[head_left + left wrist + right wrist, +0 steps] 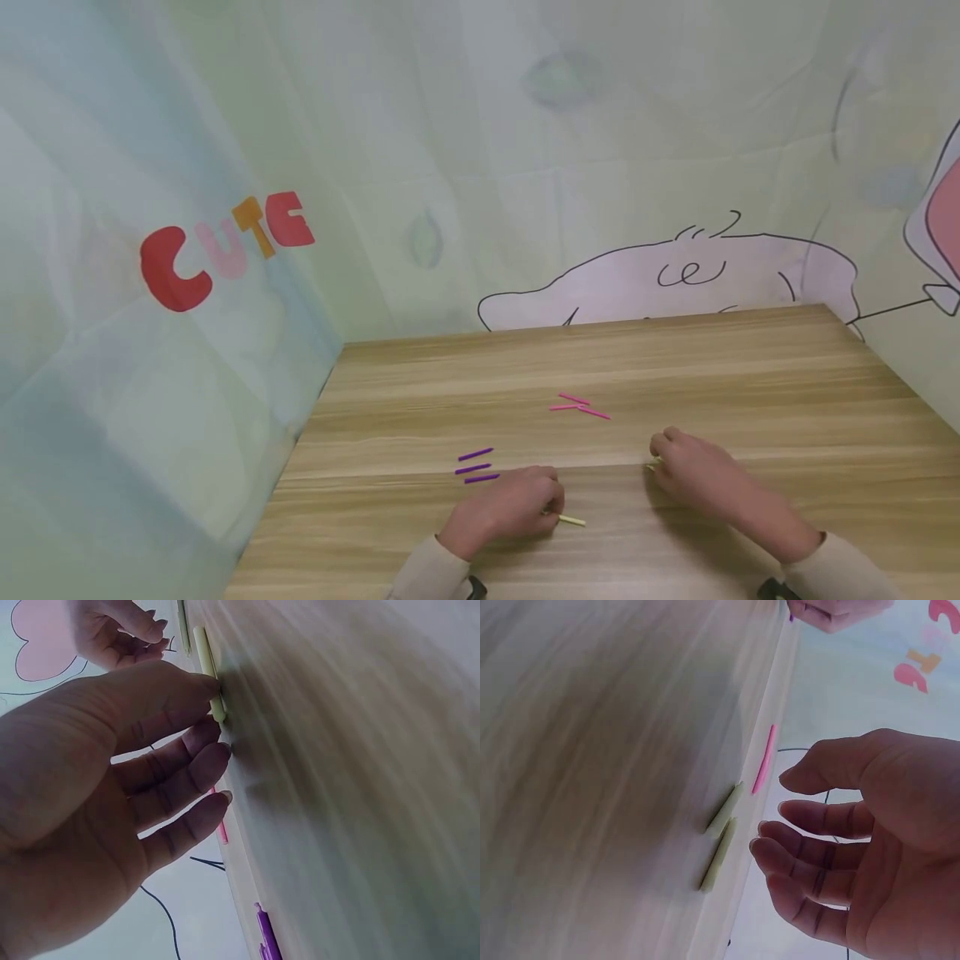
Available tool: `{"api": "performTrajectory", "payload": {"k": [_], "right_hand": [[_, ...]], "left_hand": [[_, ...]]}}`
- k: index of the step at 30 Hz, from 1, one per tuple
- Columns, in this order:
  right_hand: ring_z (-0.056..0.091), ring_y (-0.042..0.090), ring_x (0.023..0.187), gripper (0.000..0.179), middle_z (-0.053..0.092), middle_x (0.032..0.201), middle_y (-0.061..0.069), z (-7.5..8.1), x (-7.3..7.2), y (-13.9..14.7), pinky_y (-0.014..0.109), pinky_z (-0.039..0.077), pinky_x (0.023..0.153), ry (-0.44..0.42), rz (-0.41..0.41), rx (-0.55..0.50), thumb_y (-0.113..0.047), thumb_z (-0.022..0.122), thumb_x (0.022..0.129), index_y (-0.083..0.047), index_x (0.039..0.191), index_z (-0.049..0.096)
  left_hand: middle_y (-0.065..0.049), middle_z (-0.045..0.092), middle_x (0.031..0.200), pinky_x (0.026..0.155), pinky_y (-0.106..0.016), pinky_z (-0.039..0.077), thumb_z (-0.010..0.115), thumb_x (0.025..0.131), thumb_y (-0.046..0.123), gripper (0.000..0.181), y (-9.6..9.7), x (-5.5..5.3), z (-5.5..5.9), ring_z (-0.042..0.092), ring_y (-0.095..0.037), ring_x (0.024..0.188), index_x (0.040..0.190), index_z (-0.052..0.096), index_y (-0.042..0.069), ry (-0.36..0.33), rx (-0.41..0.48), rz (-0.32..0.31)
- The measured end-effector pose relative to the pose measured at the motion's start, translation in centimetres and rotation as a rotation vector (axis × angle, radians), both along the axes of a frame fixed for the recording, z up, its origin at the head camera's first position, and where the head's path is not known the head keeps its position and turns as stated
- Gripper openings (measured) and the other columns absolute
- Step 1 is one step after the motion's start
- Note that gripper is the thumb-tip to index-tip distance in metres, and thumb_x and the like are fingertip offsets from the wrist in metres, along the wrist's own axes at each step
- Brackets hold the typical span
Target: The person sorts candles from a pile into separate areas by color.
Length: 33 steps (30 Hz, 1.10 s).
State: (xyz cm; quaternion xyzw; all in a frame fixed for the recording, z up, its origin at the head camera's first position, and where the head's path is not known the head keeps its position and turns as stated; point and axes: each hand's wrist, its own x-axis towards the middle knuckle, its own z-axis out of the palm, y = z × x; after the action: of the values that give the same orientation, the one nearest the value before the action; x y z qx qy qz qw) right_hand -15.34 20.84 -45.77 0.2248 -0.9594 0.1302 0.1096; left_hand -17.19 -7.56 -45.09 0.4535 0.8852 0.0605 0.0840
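Observation:
My left hand (pixel 517 504) pinches a thin pale yellow stick (pixel 572 521) between thumb and forefinger, close over the table. In the left wrist view this stick (pixel 205 660) has a narrowed tip beneath the thumb, and the other fingers are loosely bent. To the right, my right hand (pixel 697 471) hovers by two more pale yellow sticks (pixel 718 859) lying close together. Its fingers are relaxed, with a gap between thumb and forefinger and nothing held. From the head view these two sticks are mostly hidden by the hand.
Several thin sticks lie on the wooden table (pixel 405 392). Three purple sticks (pixel 473 468) are side by side just beyond my left hand. Three pink sticks (pixel 592 412) lie farther back, touching or crossing. A printed cloth backdrop (pixel 450 167) borders the table.

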Motion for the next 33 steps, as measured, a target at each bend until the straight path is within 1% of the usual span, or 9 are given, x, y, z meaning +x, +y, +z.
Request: {"api": "performTrajectory", "payload": {"k": [5, 9, 13, 17, 19, 22, 25, 28, 33], "right_hand": [[0.058, 0.016, 0.064, 0.009, 0.058, 0.082, 0.003, 0.1, 0.1, -0.6, 0.031, 0.052, 0.055, -0.066, 0.001, 0.002, -0.006, 0.072, 0.083, -0.004, 0.089, 0.065], [0.057, 0.015, 0.065, 0.010, 0.057, 0.082, 0.002, 0.3, 0.3, -1.0, 0.029, 0.051, 0.055, -0.089, 0.004, -0.007, -0.005, 0.071, 0.083, -0.005, 0.090, 0.064], [0.051, 0.011, 0.062, 0.007, 0.053, 0.079, -0.001, 0.1, 0.6, -1.6, 0.026, 0.048, 0.053, -0.086, 0.040, -0.013, -0.003, 0.069, 0.084, -0.005, 0.087, 0.063], [0.041, 0.006, 0.058, 0.010, 0.045, 0.074, -0.006, -0.5, 1.0, -2.3, 0.025, 0.043, 0.049, -0.092, 0.090, -0.039, -0.005, 0.068, 0.085, -0.010, 0.082, 0.059], [0.041, 0.004, 0.059, 0.012, 0.045, 0.074, -0.009, -0.9, 1.1, -2.6, 0.025, 0.042, 0.050, -0.077, 0.118, -0.047, -0.007, 0.069, 0.083, -0.013, 0.081, 0.059], [0.041, 0.002, 0.059, 0.015, 0.046, 0.073, -0.011, -1.5, 1.3, -3.2, 0.024, 0.042, 0.051, -0.028, 0.165, -0.051, -0.009, 0.072, 0.080, -0.016, 0.078, 0.058], [0.040, 0.002, 0.059, 0.018, 0.047, 0.072, -0.010, -1.7, 1.3, -3.6, 0.024, 0.041, 0.050, 0.008, 0.200, -0.047, -0.009, 0.073, 0.078, -0.016, 0.076, 0.056], [0.042, 0.003, 0.059, 0.018, 0.048, 0.073, -0.010, -1.5, 1.4, -4.0, 0.025, 0.042, 0.051, -0.006, 0.215, -0.036, -0.011, 0.074, 0.078, -0.015, 0.076, 0.057], [0.047, 0.005, 0.063, 0.016, 0.051, 0.076, -0.009, -1.3, 1.6, -4.5, 0.026, 0.044, 0.053, -0.051, 0.202, -0.020, -0.013, 0.075, 0.079, -0.016, 0.079, 0.060]], "left_hand": [[0.014, 0.050, 0.077, 0.062, -0.011, 0.038, 0.071, 0.085, 0.014, 0.012, 0.2, 0.1, 0.2, 0.045, 0.002, 0.069, 0.077, 0.065, 0.020, -0.002, 0.007, 0.005], [0.014, 0.049, 0.074, 0.062, -0.011, 0.037, 0.071, 0.086, 0.013, 0.015, 0.3, 0.1, 0.2, 0.045, 0.002, 0.068, 0.075, 0.064, 0.020, 0.001, 0.011, 0.008], [0.015, 0.050, 0.073, 0.062, -0.011, 0.038, 0.070, 0.086, 0.013, 0.015, 0.4, -0.1, 0.1, 0.045, 0.002, 0.068, 0.075, 0.063, 0.020, 0.002, 0.018, 0.006], [0.016, 0.051, 0.073, 0.062, -0.011, 0.038, 0.070, 0.087, 0.013, 0.015, 0.5, -0.2, -0.1, 0.046, 0.002, 0.067, 0.075, 0.063, 0.020, 0.008, 0.026, -0.003], [0.016, 0.051, 0.072, 0.061, -0.011, 0.038, 0.069, 0.087, 0.013, 0.015, 0.4, -0.2, -0.3, 0.046, 0.002, 0.066, 0.075, 0.063, 0.020, 0.018, 0.030, -0.008], [0.016, 0.050, 0.072, 0.061, -0.011, 0.038, 0.069, 0.088, 0.013, 0.016, 0.4, -0.2, -0.5, 0.045, 0.003, 0.066, 0.074, 0.063, 0.020, 0.039, 0.032, -0.014], [0.015, 0.049, 0.073, 0.061, -0.011, 0.037, 0.069, 0.088, 0.013, 0.016, 0.4, -0.3, -0.6, 0.045, 0.002, 0.066, 0.075, 0.063, 0.021, 0.052, 0.033, -0.017], [0.015, 0.049, 0.073, 0.060, -0.011, 0.037, 0.069, 0.088, 0.013, 0.016, 0.4, -0.1, -0.5, 0.045, 0.002, 0.067, 0.075, 0.063, 0.021, 0.051, 0.032, -0.012], [0.014, 0.049, 0.074, 0.059, -0.011, 0.037, 0.069, 0.089, 0.014, 0.016, 0.5, -0.1, -0.4, 0.045, 0.002, 0.066, 0.075, 0.063, 0.021, 0.045, 0.031, -0.002]]}}
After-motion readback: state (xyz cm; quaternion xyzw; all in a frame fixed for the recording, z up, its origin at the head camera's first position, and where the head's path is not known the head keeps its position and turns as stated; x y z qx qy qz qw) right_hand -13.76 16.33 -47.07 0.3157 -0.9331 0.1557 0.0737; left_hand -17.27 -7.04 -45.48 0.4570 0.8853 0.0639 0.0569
